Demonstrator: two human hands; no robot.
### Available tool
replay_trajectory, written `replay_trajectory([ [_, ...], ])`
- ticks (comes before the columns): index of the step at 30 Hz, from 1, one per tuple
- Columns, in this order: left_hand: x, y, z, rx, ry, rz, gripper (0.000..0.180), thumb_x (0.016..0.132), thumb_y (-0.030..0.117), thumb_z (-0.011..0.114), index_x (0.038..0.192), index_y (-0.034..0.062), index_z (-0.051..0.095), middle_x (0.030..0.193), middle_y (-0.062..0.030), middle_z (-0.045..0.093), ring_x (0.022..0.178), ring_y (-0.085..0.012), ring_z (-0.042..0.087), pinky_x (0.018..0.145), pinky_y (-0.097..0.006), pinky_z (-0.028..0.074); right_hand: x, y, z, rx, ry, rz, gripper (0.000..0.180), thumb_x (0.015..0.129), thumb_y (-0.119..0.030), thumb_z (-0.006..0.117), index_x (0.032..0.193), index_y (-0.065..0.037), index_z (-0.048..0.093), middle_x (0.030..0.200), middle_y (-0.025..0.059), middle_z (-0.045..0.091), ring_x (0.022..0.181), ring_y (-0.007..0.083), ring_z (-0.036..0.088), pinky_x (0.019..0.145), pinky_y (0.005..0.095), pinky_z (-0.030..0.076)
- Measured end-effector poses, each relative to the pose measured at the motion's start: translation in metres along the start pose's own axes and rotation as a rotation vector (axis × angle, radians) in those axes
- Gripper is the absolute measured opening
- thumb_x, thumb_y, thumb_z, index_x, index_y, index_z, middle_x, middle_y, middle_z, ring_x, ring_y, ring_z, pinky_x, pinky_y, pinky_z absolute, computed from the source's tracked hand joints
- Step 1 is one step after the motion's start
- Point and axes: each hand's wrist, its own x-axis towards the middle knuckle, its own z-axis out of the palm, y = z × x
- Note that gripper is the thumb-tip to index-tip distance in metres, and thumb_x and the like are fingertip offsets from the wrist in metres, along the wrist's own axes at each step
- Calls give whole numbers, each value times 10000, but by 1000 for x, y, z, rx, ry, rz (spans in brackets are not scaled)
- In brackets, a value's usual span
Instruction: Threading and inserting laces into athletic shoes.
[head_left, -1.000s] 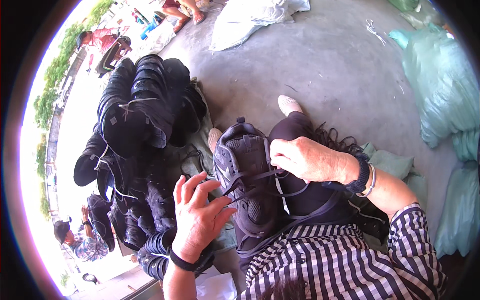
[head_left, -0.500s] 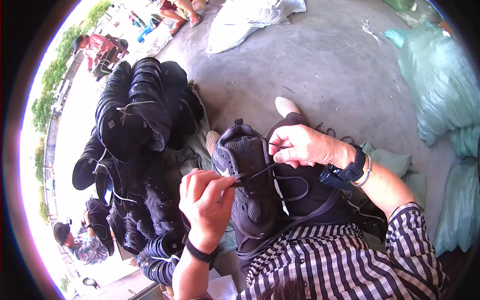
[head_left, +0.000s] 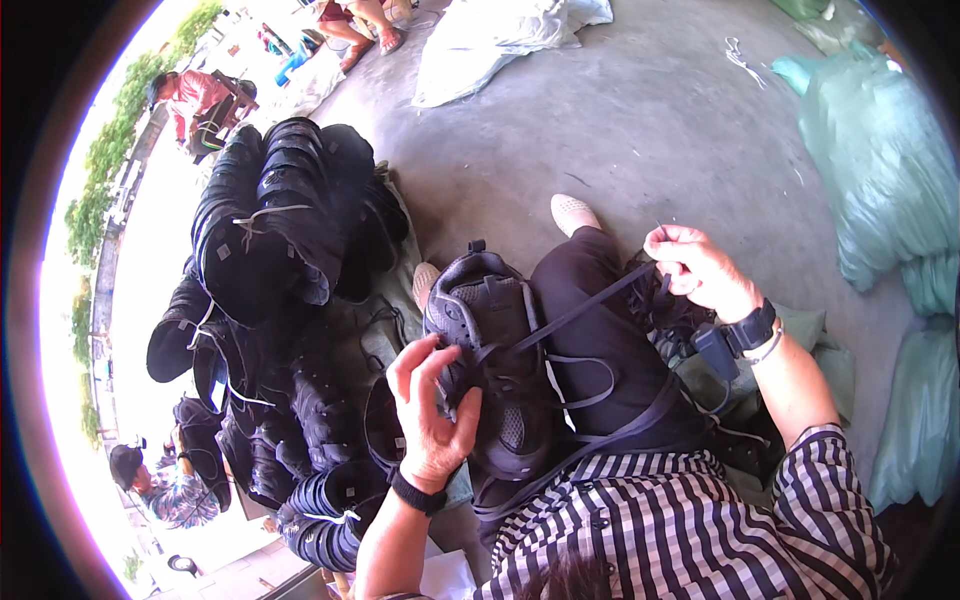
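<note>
A black shoe upper [head_left: 492, 320] rests on my lap, its heel loop pointing away from me. Black shoelace [head_left: 590, 304] runs taut from its eyelets out to my right hand [head_left: 700, 270], whose fingers pinch the end. My left hand [head_left: 432, 410] is at the left side of the upper, fingers and thumb apart, touching or just over its edge. A second length of lace loops across my right thigh and trails toward my waist. Whether the left fingertips press on the upper I cannot tell.
Stacks of black shoe uppers [head_left: 285, 210], tied with pale string, stand at my left. More laces [head_left: 670, 310] lie beyond my right thigh. Green sacks [head_left: 880, 160] line the right side, and a white sack [head_left: 490, 45] lies ahead. Other people sit at the far left.
My right hand has moved away to the right, drawing the lace out straight. My left hand has let go of the lace, opened, and shifted slightly toward me.
</note>
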Motion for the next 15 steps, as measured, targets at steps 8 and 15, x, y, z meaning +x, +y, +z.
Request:
replay_trajectory([
  [8,-43,-1,5,-289,27,-564,228,861,143,667,1000,32,524,812,-58,551,714,-128,513,683,-276,454,-29,-8,83,-777,166,-538,201,920,-165,583,957,15,664,794,88,655,516,143,592,505,280,495],
  [15,-33,0,-10,-347,135,-437,94,929,77,549,881,27,486,695,-29,529,639,-87,520,640,-223,436,-52,36,122,-1330,-653,-621,143,886,-127,564,833,1,599,770,170,635,677,297,659,635,373,535],
])
